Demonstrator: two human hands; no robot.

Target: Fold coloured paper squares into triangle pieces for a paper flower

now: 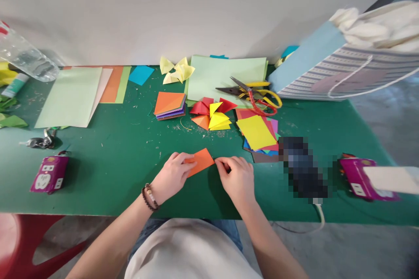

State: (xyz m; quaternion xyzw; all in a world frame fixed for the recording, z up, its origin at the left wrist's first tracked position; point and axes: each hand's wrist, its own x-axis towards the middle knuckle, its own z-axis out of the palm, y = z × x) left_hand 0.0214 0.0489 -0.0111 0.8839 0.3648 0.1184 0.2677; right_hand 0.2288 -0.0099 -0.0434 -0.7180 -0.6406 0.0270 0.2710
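Note:
A folded piece of orange paper (pixel 203 161) lies at a slant near the front of the green table. My left hand (pixel 173 172) holds its left end, fingers on top and the thumb by the lower edge. At the paper's right corner, my right hand (pixel 238 178) pinches with thumb and index finger. Just beyond sit folded red, orange and yellow paper pieces (pixel 218 121). A stack of small coloured squares (pixel 169 103) is left of them, and a fanned pile topped by a yellow sheet (pixel 257 133) is on the right.
Scissors (pixel 262 103) and pliers (pixel 229 91) rest on pale green sheets (pixel 209 78). Larger paper sheets (pixel 72 96) lie at left, near a plastic bottle (pixel 29 54). A striped paper bag (pixel 314 74) stands at right, behind a blurred-out phone-like object (pixel 303 168) with a cable.

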